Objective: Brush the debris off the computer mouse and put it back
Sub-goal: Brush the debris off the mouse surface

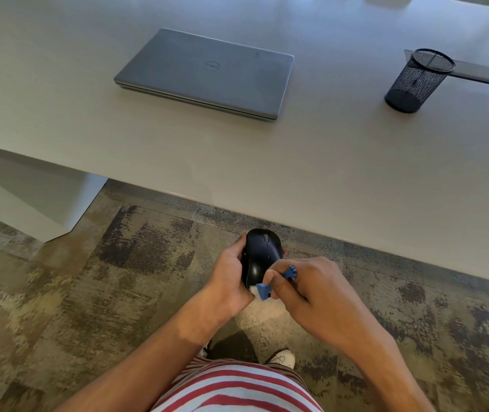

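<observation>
While we stand off the counter (pixel 296 173):
Left hand (pixel 228 278): fingers wrapped round black mouse (pixel 262 257).
Right hand (pixel 311 289): pinching blue brush (pixel 267 289).
Laptop (pixel 207 72): closed, Dell logo.

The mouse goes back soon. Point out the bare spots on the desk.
The desk is bare along its near edge, from below the laptop across to below the mesh cup, and between those two. Nowhere crowded.

A glossy black, rounded plastic computer mouse (pixel 262 257) sits low centre of the frame, top side up, scroll wheel pointing away. A small blue plastic brush (pixel 264 291) with white bristles touches its near end.
</observation>
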